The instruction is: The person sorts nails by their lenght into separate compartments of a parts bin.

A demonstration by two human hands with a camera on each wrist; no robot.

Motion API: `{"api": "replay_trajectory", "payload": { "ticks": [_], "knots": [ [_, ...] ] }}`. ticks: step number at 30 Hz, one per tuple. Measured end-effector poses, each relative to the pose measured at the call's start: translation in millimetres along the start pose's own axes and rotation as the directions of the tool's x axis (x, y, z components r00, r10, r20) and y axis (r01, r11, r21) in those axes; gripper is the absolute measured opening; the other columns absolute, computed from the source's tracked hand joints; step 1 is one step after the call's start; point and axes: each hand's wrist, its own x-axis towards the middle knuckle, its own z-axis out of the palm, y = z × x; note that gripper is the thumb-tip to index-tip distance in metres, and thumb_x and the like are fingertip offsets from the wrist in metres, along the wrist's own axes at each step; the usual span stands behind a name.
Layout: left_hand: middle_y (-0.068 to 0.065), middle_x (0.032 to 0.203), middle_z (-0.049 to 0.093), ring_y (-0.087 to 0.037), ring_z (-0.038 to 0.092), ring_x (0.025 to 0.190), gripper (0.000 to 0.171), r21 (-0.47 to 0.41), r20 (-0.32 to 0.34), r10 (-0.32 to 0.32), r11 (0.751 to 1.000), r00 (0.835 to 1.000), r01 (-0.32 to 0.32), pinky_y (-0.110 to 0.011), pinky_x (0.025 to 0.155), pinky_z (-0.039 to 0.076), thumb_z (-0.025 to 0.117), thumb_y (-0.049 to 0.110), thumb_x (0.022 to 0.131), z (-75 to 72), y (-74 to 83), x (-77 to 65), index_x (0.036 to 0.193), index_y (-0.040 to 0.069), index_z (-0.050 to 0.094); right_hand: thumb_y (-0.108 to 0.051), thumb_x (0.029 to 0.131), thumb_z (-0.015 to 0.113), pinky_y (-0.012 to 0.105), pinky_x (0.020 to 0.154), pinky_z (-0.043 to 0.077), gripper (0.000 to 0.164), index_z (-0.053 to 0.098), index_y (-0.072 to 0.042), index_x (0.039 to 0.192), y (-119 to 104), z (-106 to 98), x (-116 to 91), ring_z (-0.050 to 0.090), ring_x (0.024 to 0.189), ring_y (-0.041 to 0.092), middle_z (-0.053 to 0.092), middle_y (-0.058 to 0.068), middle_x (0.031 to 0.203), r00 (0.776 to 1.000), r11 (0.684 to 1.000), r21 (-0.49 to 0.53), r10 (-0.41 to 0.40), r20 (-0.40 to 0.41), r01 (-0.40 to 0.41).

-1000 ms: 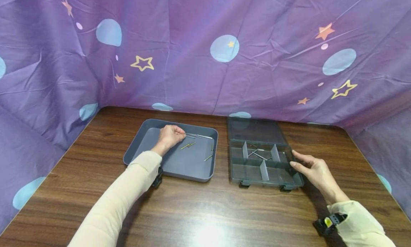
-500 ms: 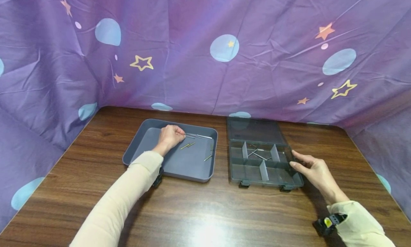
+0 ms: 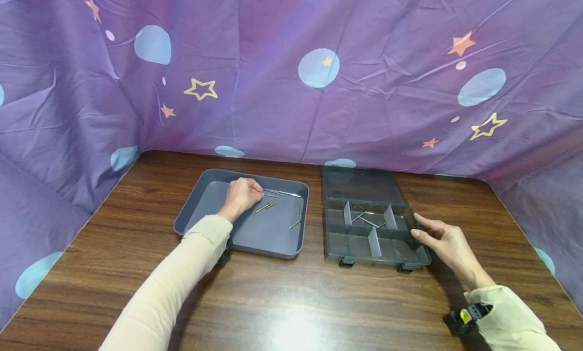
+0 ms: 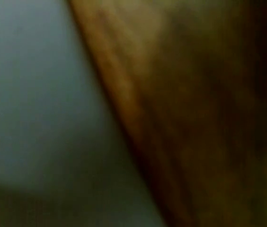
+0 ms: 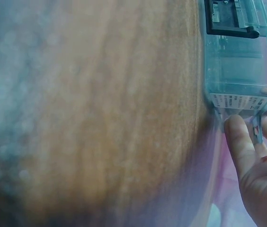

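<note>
My left hand point(image 3: 245, 193) is over the far part of a grey tray point(image 3: 196, 204), its thumb and fingertips pinching the end of a thin silver rod point(image 3: 272, 191). Another silver rod point(image 3: 290, 194) lies just to the right. Several short brass-coloured rods point(image 3: 266, 207) are scattered on the tray floor. My right hand point(image 3: 448, 244) holds the right end of a transparent grey compartment box point(image 3: 350, 244), thumb and fingers at its rim. In the right wrist view the thumb point(image 5: 237, 137) lies against the end wall, under a printed label point(image 5: 240, 101). The left wrist view is dark and blurred.
The box's lid point(image 3: 362, 185) lies folded back toward the purple curtain point(image 3: 255, 123). Light dividers point(image 3: 375, 242) split the box, and several silver rods point(image 3: 366, 218) lie in its back middle compartment. Two latches point(image 3: 347, 261) face the near side. Wooden tabletop point(image 3: 273, 295) extends in front.
Almost nothing differs. The left hand stays at the same silver rod with barely any shift, and the right hand keeps its place on the box.
</note>
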Motion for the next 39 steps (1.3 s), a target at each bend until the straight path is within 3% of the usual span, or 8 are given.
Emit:
{"api": "replay_trajectory", "payload": {
  "ticks": [9, 15, 18, 25, 32, 37, 39],
  "knots": [
    [-0.004, 0.078, 0.072, -0.022, 0.065, 0.082, 0.007, 0.011, 0.011, 0.054, 0.998, 0.998, -0.054, -0.036, 0.078, 0.048, 0.073, 0.016, 0.077, -1.4, 0.0, -4.2, 0.081, 0.010, 0.073, -0.016, 0.087, 0.067, 0.002, 0.072, 0.040, 0.044, 0.055, 0.006, 0.124, -1.0, 0.0, 0.3, 0.047, 0.092, -0.020, 0.057, 0.020, 0.121, 1.000, 1.000, 0.007, 0.003, 0.002, -0.003],
    [-0.004, 0.077, 0.071, -0.020, 0.063, 0.076, 0.006, 0.013, 0.030, 0.103, 0.995, 0.994, -0.103, -0.034, 0.074, 0.047, 0.073, 0.015, 0.077, -2.7, -0.5, -5.7, 0.080, 0.010, 0.072, -0.018, 0.087, 0.067, 0.003, 0.072, 0.040, 0.044, 0.057, 0.003, 0.124, -0.2, 0.4, -1.0, 0.047, 0.092, -0.020, 0.060, 0.004, 0.119, 1.000, 1.000, -0.002, 0.000, -0.003, 0.000],
    [-0.004, 0.076, 0.070, -0.020, 0.063, 0.075, 0.006, 0.017, 0.039, 0.131, 0.991, 0.991, -0.132, -0.034, 0.073, 0.047, 0.073, 0.014, 0.078, -3.3, -0.9, -6.1, 0.080, 0.009, 0.071, -0.019, 0.087, 0.067, 0.003, 0.073, 0.040, 0.045, 0.056, 0.003, 0.125, 0.2, 0.5, -1.3, 0.046, 0.093, -0.021, 0.060, 0.002, 0.118, 1.000, 1.000, -0.006, 0.001, -0.002, -0.001],
    [-0.003, 0.073, 0.068, -0.019, 0.061, 0.074, 0.006, 0.044, 0.053, 0.170, 0.984, 0.984, -0.172, -0.033, 0.073, 0.047, 0.071, 0.014, 0.079, -2.6, -1.4, -6.6, 0.079, 0.008, 0.071, -0.018, 0.087, 0.067, 0.002, 0.072, 0.040, 0.045, 0.056, 0.005, 0.124, -0.6, 1.0, -0.6, 0.046, 0.093, -0.022, 0.059, 0.018, 0.120, 1.000, 1.000, -0.005, 0.001, -0.008, -0.001],
    [-0.002, 0.072, 0.067, -0.019, 0.061, 0.075, 0.005, 0.064, 0.064, 0.205, 0.976, 0.977, -0.210, -0.034, 0.075, 0.048, 0.070, 0.012, 0.080, -0.9, -3.0, -6.0, 0.077, 0.008, 0.070, -0.020, 0.087, 0.067, 0.002, 0.073, 0.040, 0.046, 0.056, 0.003, 0.125, -0.2, 0.9, -1.1, 0.045, 0.094, -0.022, 0.060, 0.007, 0.119, 1.000, 1.000, -0.007, 0.010, -0.003, -0.010],
    [-0.001, 0.070, 0.065, -0.019, 0.060, 0.074, 0.006, 0.097, 0.074, 0.229, 0.967, 0.970, -0.236, -0.036, 0.075, 0.049, 0.068, 0.011, 0.080, 1.3, -3.8, -4.5, 0.075, 0.008, 0.070, -0.022, 0.088, 0.067, 0.001, 0.077, 0.037, 0.047, 0.055, 0.003, 0.126, -0.7, 0.4, -1.5, 0.041, 0.097, -0.024, 0.055, 0.026, 0.123, 1.000, 1.000, -0.004, 0.017, 0.011, -0.017],
    [-0.001, 0.072, 0.066, -0.019, 0.060, 0.076, 0.007, 0.113, 0.088, 0.222, 0.966, 0.971, -0.231, -0.036, 0.077, 0.049, 0.068, 0.012, 0.082, 2.0, -3.4, -4.6, 0.076, 0.009, 0.070, -0.021, 0.088, 0.067, 0.001, 0.077, 0.037, 0.047, 0.055, 0.003, 0.126, -0.6, 0.6, -1.3, 0.041, 0.097, -0.024, 0.054, 0.027, 0.123, 1.000, 1.000, 0.000, 0.016, 0.011, -0.016]
  ]
}}
